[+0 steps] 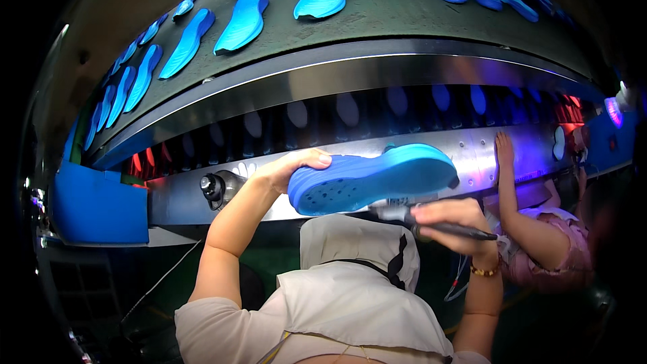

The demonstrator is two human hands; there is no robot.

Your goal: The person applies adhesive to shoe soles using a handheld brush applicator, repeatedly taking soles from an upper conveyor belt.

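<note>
My left hand [290, 167] grips one end of a thick blue shoe sole [377, 176], with the thumb over its upper edge. The sole is held up sideways, its small holes showing at the end by my left hand. My right hand [458, 219] is closed round a dark-handled brush [478, 232]. Motion smears the brush's pale front end, which sits just under the sole's lower edge; whether the two touch, I cannot tell. A black-capped container [212, 189] stands on the metal ledge left of my left hand.
Many blue soles [244, 21] lie on the dark conveyor belt [377, 13] at the back. Below it, a lower level carries a row of dark shapes. On the right, a co-worker's hand [504, 148] rests on the metal ledge [472, 155]. A blue panel [101, 202] bounds the left.
</note>
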